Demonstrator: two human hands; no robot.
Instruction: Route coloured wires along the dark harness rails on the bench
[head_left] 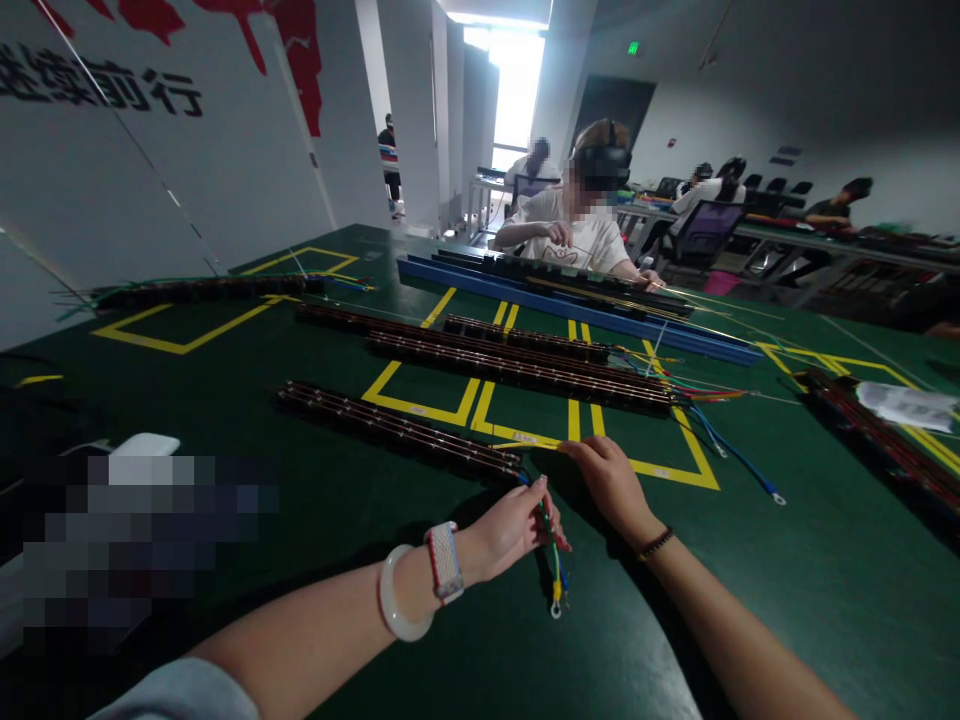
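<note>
Several coloured wires (555, 552) are hanging from the left hand (514, 530), whose fingers are grasping them just below the centre of the frame; a ring terminal (556, 608) is dangling at the lower end. These wires are coming from the right end of a dark wired strip (397, 428), which is lying aslant on the green table (300, 540), left of centre. The right hand (609, 485), right of centre, is pinching a thin yellow wire (536, 447) between thumb and finger. Above, longer dark strips (517, 369) are lying near a blue rail (570, 313), behind which a co-worker (596, 240) is sitting.
</note>
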